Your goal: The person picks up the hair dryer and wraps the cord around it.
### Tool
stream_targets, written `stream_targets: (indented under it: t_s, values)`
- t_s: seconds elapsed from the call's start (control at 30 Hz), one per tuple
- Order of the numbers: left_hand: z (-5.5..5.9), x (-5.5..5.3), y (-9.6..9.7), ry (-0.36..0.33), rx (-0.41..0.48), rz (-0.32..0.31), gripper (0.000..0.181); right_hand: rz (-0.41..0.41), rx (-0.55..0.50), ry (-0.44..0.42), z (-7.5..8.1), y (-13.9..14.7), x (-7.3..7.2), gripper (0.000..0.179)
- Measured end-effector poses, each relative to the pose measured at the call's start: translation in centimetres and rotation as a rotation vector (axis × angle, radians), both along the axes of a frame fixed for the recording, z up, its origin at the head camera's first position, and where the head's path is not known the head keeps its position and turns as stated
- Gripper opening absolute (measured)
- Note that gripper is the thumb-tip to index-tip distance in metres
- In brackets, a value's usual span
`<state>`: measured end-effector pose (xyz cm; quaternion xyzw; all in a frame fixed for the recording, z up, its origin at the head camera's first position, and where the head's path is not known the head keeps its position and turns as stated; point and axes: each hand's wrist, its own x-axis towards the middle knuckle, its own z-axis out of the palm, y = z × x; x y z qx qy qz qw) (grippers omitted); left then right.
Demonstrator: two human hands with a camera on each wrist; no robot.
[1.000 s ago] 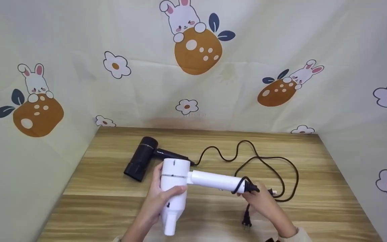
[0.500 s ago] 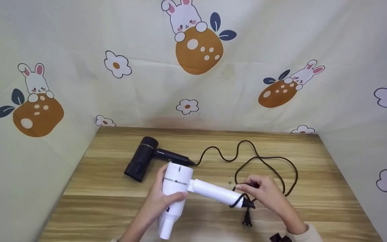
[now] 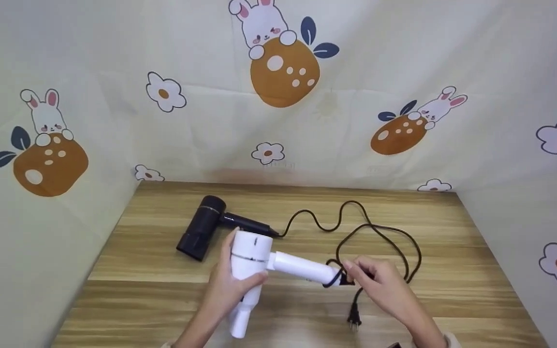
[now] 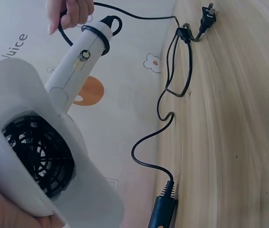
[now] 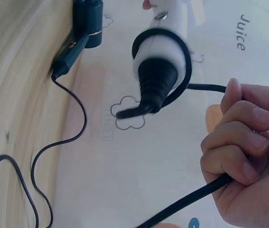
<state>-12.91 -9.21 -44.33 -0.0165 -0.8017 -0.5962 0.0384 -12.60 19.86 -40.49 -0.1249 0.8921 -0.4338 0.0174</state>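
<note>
White hair dryer (image 3: 258, 249) at lower centre of frame, barrel (image 3: 251, 267) clamped in left hand (image 3: 227, 285); right hand (image 3: 380, 280), fingers curled, gripped black cord (image 5: 186, 200). Cord loop (image 5: 189, 66) encircled handle (image 3: 302, 267) end; hard pull probably risked tightening loop or twisting dryer.

The left forearm (image 3: 195, 321) and right forearm (image 3: 417, 319) slant up and inward from the lower edge of the head view, the right one ending below in a pale sleeve (image 3: 451, 341). The left hand (image 3: 226, 284) grips firmly, thumb (image 3: 254, 280) stretched inward, most fingers hidden. The right hand (image 3: 380, 280), raised near it, pinches, its fingers (image 5: 236, 137) curled toward the palm, nails showing.
</note>
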Motion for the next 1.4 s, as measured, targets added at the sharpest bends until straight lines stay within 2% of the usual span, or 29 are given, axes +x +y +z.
stream_targets:
  t_s: [0.1,0.23,0.4,0.53,0.63,0.73,0.93,1.03,1.23,1.4]
  values:
    - [0.1,0.0,-0.1,0.032,-0.002,0.028,0.104,0.043,-0.025,-0.014,0.1,-0.2,0.6,0.027]
    - [0.2,0.1,-0.2,0.062,0.016,0.065,0.104,0.176,-0.084,-0.030,0.0,-0.4,1.2,0.026]
    - [0.4,0.0,-0.2,0.067,0.099,0.114,0.102,0.340,-0.159,-0.060,-0.8,-0.9,1.4,0.028]
    - [0.5,-0.1,-0.1,0.079,0.157,0.131,0.101,0.400,-0.195,-0.035,-1.7,-1.3,1.4,0.026]
    - [0.6,-0.1,0.1,0.107,0.171,0.131,0.101,0.412,-0.182,0.002,-2.4,-1.9,1.2,0.023]
    - [0.8,0.0,0.3,0.119,0.186,0.122,0.102,0.394,-0.171,0.000,-2.9,-2.4,1.1,0.021]
    - [1.2,0.3,0.4,0.100,0.238,0.117,0.104,0.325,-0.228,-0.015,-3.5,-3.2,0.8,0.019]
    - [1.6,0.5,0.4,0.069,0.265,0.111,0.104,0.306,-0.280,0.012,-3.8,-3.2,0.3,0.018]
    - [2.2,0.9,0.6,-0.004,0.340,0.089,0.104,0.330,-0.433,0.085,-4.9,-3.0,-1.1,0.016]
    - [2.5,0.8,0.6,-0.057,0.463,0.018,0.098,0.359,-0.431,0.135,-5.8,-2.6,-1.8,0.017]
